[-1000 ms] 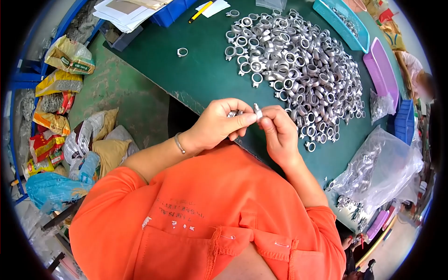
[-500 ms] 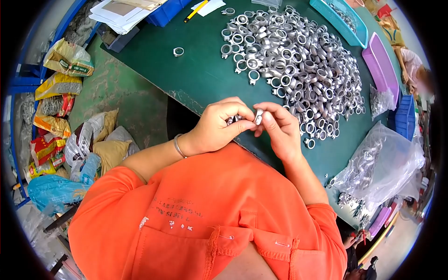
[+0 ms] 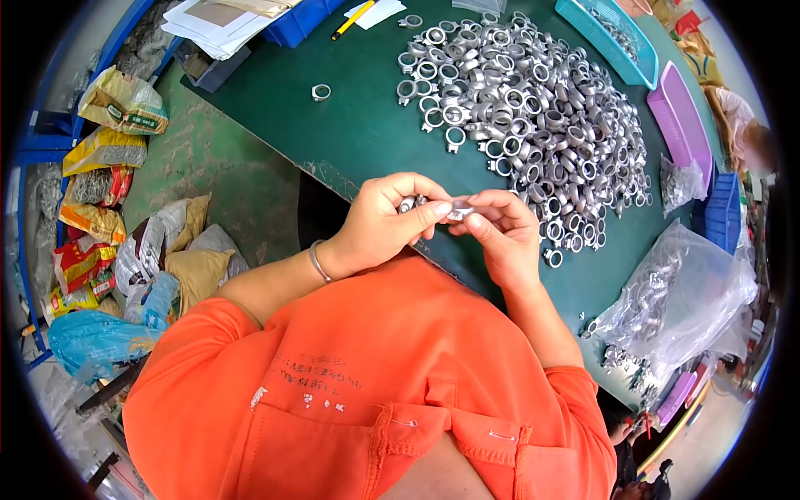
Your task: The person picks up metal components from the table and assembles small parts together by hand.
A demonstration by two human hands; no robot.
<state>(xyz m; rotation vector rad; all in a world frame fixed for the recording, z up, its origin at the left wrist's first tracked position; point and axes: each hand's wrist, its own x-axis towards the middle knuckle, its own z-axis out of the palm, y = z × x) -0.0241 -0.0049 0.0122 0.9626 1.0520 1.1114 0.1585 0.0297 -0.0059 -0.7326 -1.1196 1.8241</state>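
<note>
My left hand (image 3: 387,214) is closed, with small metal parts (image 3: 408,203) showing in its curled fingers. Between its thumb tip and my right hand (image 3: 503,232) sits a metal ring (image 3: 459,211), pinched by the right thumb and fingers. Both hands are close together above the near edge of the green table (image 3: 350,125). Just beyond my right hand spreads a big pile of grey metal rings (image 3: 542,108), each with a small lug. A single ring (image 3: 321,92) lies apart on the left of the table.
Along the far right stand a teal basket (image 3: 612,42), a pink basket (image 3: 679,117) and a blue bin (image 3: 722,212). A clear plastic bag (image 3: 683,292) of parts lies at the right. Filled sacks (image 3: 121,104) line the left floor. Someone's arm (image 3: 723,125) shows at upper right.
The ring between my hands has turned from upright to lying flatter. My right fingers have shifted slightly around it, and the left thumb has moved up a little.
</note>
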